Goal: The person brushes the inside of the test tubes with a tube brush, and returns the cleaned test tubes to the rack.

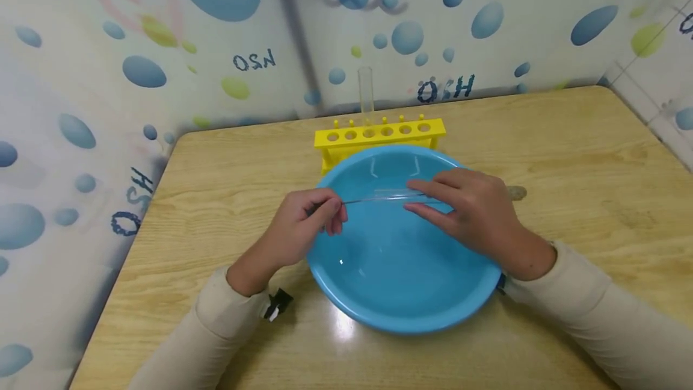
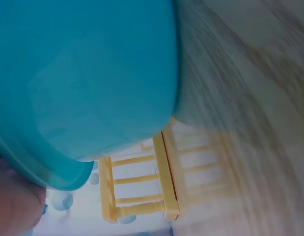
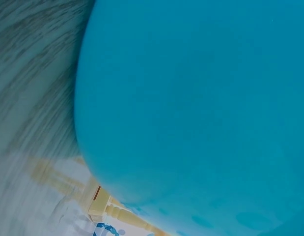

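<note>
Over the blue basin (image 1: pixel 390 269), a clear glass test tube (image 1: pixel 392 195) lies nearly level. My right hand (image 1: pixel 471 206) holds it between thumb and fingers at its right part. With my left hand (image 1: pixel 308 221) I pinch a thin wire rod (image 1: pixel 354 201) that runs into the tube's left end. What is on the rod's far end is hidden. In the left wrist view, part of a hand (image 2: pixel 16 204) shows beside the basin rim (image 2: pixel 68 179). The right wrist view shows mostly the basin's outer wall (image 3: pixel 191 108); no hand is visible there.
Behind the basin stands a yellow test tube rack (image 1: pixel 379 131) with one upright glass tube (image 1: pixel 366 92) in it. A rounded grey-brown object (image 1: pixel 517 192) shows beyond my right hand. A patterned wall (image 1: pixel 216 77) borders the wooden table (image 1: pixel 233 167).
</note>
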A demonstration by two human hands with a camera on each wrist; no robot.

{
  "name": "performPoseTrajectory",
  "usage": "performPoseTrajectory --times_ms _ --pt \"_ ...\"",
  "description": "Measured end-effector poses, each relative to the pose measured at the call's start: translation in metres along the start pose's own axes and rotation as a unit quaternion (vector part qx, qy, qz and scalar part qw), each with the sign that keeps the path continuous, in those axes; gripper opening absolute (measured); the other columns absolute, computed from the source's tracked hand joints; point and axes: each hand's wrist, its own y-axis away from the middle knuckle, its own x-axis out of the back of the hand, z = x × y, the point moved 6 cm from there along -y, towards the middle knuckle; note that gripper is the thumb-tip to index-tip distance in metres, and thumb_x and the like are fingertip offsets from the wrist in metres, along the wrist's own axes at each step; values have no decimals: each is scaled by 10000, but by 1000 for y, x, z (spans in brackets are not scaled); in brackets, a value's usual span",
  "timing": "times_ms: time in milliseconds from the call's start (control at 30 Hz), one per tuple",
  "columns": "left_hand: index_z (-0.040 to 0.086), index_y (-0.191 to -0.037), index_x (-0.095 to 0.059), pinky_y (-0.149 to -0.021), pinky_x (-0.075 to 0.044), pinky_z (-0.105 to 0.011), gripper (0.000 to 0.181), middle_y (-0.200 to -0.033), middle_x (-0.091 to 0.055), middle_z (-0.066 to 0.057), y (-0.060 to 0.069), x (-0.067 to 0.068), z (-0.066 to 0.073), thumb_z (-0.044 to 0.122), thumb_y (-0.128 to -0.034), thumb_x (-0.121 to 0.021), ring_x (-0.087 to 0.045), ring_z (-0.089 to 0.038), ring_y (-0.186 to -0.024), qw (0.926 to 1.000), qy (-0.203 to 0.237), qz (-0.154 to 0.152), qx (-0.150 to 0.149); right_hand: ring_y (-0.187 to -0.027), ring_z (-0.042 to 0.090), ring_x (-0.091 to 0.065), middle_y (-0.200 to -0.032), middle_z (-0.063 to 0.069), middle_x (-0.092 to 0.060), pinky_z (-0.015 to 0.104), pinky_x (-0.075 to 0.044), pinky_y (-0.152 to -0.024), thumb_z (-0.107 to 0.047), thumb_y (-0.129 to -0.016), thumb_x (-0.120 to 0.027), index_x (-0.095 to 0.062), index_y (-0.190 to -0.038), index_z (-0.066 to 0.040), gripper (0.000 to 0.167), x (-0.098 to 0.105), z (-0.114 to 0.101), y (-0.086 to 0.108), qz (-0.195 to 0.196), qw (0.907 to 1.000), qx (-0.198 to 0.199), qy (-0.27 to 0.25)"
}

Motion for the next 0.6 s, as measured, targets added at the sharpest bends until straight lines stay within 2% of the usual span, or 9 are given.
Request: performPoseTrajectory --times_ms 67,133,200,300,367,433,500,533,600 --pt "-18 -856 -648 -637 -541 -279 294 -707 -649 -69 -1 1 2 95 -1056 -464 -592 -184 -662 9999 87 -104 90 -684 224 -697 -796 88 -732 356 -581 -575 -289 -678 -927 -770 -1122 -129 498 2 0 0 94 9999 25 26" --pt "-38 -855 -647 -633 -533 -274 323 -689 -644 -73 -1 2 4 112 -1065 -453 -587 -183 -652 9994 234 -163 200 -688 228 -692 -799 88 -730 354 -579 -578 -360 -766 -868 -766 -1137 -135 446 3 1 1 167 9998 84 43" --pt "-59 -852 -645 -629 -525 -273 348 -675 -636 -86 -1 2 5 117 -1070 -440 -580 -186 -642 9980 483 -219 334 -686 228 -685 -802 83 -729 345 -568 -568 -461 -878 -735 -762 -1148 -140 420 4 0 2 218 9996 188 66" --pt "-82 -854 -631 -624 -523 -273 360 -671 -624 -98 0 -1 3 117 -1074 -426 -571 -186 -626 9958 743 -287 454 -689 229 -681 -807 79 -732 340 -564 -560 -571 -972 -491 -760 -1154 -136 543 4 -2 6 241 9992 315 71" --pt "-69 -861 -622 -620 -529 -273 353 -687 -621 -87 0 -3 1 127 -1078 -423 -567 -174 -617 9974 588 -232 341 -696 235 -686 -813 83 -736 346 -568 -558 -580 -976 -483 -758 -1155 -127 559 4 -2 7 222 9993 310 51" --pt "-35 -873 -622 -614 -535 -270 330 -710 -620 -64 0 -5 1 139 -1079 -431 -565 -151 -614 9998 135 -56 105 -707 239 -694 -820 90 -740 358 -576 -566 -558 -961 -553 -755 -1157 -120 520 3 -2 7 166 9995 253 -4" --pt "15 -907 -628 -608 -537 -256 268 -742 -621 -38 1 -5 3 148 -1070 -462 -560 -117 -619 9974 -643 208 -243 -712 243 -701 -831 99 -744 370 -583 -575 -543 -948 -597 -752 -1157 -111 504 1 -1 6 110 9997 202 -40" --pt "34 -930 -635 -607 -537 -245 231 -755 -622 -26 2 -5 5 153 -1061 -487 -557 -99 -627 9924 -1102 357 -408 -713 241 -703 -834 100 -745 373 -585 -577 -548 -948 -591 -751 -1157 -107 513 0 0 6 82 9998 171 -55" --pt "51 -992 -641 -591 -524 -223 135 -773 -622 -18 5 -5 10 140 -1032 -548 -540 -86 -633 9774 -1906 610 -687 -713 237 -707 -837 102 -746 379 -589 -584 -556 -952 -579 -750 -1153 -98 528 -1 0 5 33 9999 146 -82"
